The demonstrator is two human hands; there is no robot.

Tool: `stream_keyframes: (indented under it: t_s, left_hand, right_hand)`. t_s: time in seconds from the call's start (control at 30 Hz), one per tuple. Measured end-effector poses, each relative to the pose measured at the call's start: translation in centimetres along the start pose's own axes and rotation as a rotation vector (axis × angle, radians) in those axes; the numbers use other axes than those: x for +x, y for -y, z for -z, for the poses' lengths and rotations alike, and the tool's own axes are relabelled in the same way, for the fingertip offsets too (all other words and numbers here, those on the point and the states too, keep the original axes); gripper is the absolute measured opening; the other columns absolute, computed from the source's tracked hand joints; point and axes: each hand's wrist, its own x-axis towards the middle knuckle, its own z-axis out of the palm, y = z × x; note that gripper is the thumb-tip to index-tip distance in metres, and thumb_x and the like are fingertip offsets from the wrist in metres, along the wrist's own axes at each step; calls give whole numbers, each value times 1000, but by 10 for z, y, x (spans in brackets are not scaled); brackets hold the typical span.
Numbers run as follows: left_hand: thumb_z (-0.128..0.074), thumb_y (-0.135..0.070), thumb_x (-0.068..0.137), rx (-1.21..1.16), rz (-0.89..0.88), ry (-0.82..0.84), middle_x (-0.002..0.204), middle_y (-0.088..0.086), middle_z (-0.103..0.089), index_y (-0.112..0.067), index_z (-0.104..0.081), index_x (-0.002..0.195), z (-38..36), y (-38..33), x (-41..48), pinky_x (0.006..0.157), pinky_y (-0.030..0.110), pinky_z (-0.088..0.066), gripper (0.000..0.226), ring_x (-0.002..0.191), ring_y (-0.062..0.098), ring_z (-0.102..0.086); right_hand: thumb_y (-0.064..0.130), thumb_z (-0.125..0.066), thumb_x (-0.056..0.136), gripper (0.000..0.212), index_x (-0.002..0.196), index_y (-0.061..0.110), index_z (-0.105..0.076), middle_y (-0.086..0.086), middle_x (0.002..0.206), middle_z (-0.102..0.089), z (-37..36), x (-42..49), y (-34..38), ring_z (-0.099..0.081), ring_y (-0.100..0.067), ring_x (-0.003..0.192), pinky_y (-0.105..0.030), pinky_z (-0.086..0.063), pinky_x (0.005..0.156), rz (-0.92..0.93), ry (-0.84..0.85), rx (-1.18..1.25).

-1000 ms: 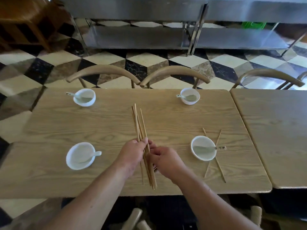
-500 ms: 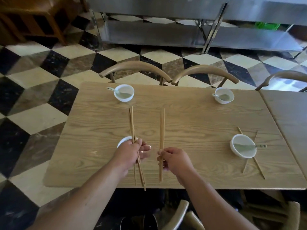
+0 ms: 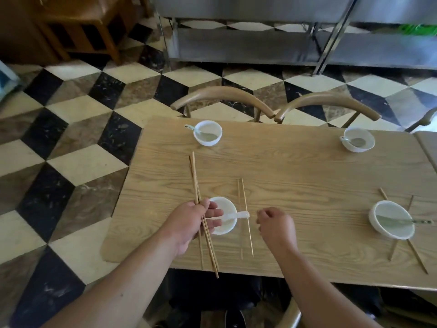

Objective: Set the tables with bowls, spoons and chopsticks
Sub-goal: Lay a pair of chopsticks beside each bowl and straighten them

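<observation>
My left hand grips a bundle of wooden chopsticks above the near-left white bowl, which holds a white spoon. A pair of chopsticks lies on the wooden table just right of that bowl. My right hand hovers beside the pair with fingers loosely curled, holding nothing. The near-right bowl has a spoon and a crossed pair of chopsticks under it. Two far bowls each hold a spoon.
Two wooden chair backs stand at the table's far edge. A second table adjoins on the right. A steel counter and a wooden cabinet stand on the checkered floor beyond.
My right hand has laid its pair of chopsticks on the table beside the near-left bowl and let go. The left hand keeps the rest of the bundle. The view shifted left.
</observation>
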Motion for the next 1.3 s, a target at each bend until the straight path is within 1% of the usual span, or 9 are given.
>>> stream_keyframes:
  t_s: [0.1, 0.2, 0.27, 0.33, 0.53, 0.7, 0.87, 1.03, 1.3]
  left_hand:
    - [-45, -34, 114, 13, -19, -7, 104, 4, -85, -9, -72, 116, 34, -12, -5, 80, 36, -53, 37, 95, 14, -81]
    - [-45, -29, 114, -133, -26, -24, 102, 14, -84, 0, -72, 116, 87, -26, -16, 72, 36, -65, 40, 85, 19, -82]
    - [-43, -31, 114, -131, -71, -10, 103, 13, -84, -2, -73, 116, 141, -33, -25, 89, 43, -62, 42, 94, 25, -81]
    - [-41, -32, 115, -122, -117, 11, 105, 12, -84, -4, -73, 117, 200, -44, -34, 97, 49, -57, 42, 101, 30, -80]
    - [-42, -34, 115, -163, -198, 52, 112, 14, -82, -7, -76, 112, 400, -73, -64, 73, 32, -66, 44, 100, 29, -81]
    - [-43, -45, 112, -132, -230, 18, 117, 10, -81, -15, -79, 111, 510, -96, -78, 94, 47, -63, 46, 108, 29, -79]
    - [-47, -52, 109, -46, -256, -17, 109, 5, -82, -24, -79, 104, 552, -122, -77, 94, 56, -64, 44, 101, 28, -80]
    - [-49, -46, 111, 160, -213, 14, 94, 2, -82, -24, -79, 110, 569, -156, -40, 60, 24, -64, 36, 84, 15, -81]
    - [-70, -32, 102, 458, -319, -83, 93, 3, -84, -16, -83, 97, 593, -272, 77, 78, 32, -66, 22, 87, 20, -81]
  right_hand:
    - [25, -62, 102, 24, 89, 16, -80, -4, 78, -81, -33, -44, 60, -71, -14, 58, -39, -63, 61, -32, 350, 276]
    - [35, -59, 103, 30, 98, 16, -82, -10, 96, -83, -88, -93, 119, -78, -22, 78, -34, -61, 67, -61, 766, 318]
    - [30, -58, 107, 27, 110, 12, -79, -16, 104, -82, -131, -124, 158, -79, -30, 90, -37, -62, 74, -45, 876, 385]
    - [26, -60, 109, 26, 117, 7, -75, -18, 105, -81, -173, -151, 193, -79, -31, 91, -39, -63, 76, -45, 858, 433]
    - [20, -62, 108, 25, 118, 1, -75, -21, 109, -80, -314, -244, 308, -79, -29, 91, -36, -66, 74, -78, 898, 535]
    - [17, -57, 110, 26, 116, 2, -77, -22, 110, -80, -382, -292, 386, -80, -28, 91, -27, -64, 65, -19, 1007, 514]
    - [19, -58, 109, 26, 115, 4, -78, -21, 106, -81, -415, -287, 432, -80, -28, 90, -26, -64, 64, 26, 951, 447]
    - [20, -62, 107, 22, 113, 13, -82, -19, 103, -82, -443, -239, 462, -80, -29, 91, -28, -65, 65, 9, 862, 475]
    - [28, -69, 101, 22, 109, 13, -82, -15, 111, -82, -479, -97, 528, -79, -33, 106, -49, -62, 97, -25, 845, 532]
